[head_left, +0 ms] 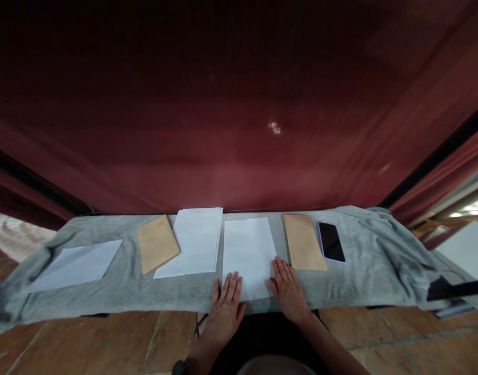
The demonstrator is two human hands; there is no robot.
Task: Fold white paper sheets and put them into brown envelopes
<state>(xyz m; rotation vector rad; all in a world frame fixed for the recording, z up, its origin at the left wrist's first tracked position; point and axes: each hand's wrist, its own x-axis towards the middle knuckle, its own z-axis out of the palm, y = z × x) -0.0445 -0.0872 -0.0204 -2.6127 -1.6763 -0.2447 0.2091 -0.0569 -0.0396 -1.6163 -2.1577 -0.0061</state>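
A white sheet of paper point(248, 247) lies flat in front of me on the grey cloth. My left hand point(225, 307) rests at its lower left corner, fingers stretched out, holding nothing. At the lower right edge of the same sheet lies my right hand point(289, 289), flat with its fingers extended. To the left is a stack of white paper point(197, 242), partly covered by a brown envelope point(156, 245). More brown envelopes point(304, 242), seemingly a small pile, sit to the right of the sheet.
A phone point(331, 242) with a dark screen lies right of the envelopes. Farther left is another white sheet point(78, 265). Grey cloth point(374, 260) covers the narrow table, rumpled at the right. A dark red curtain point(239, 130) hangs behind it, and black poles point(438, 156) stand at the sides.
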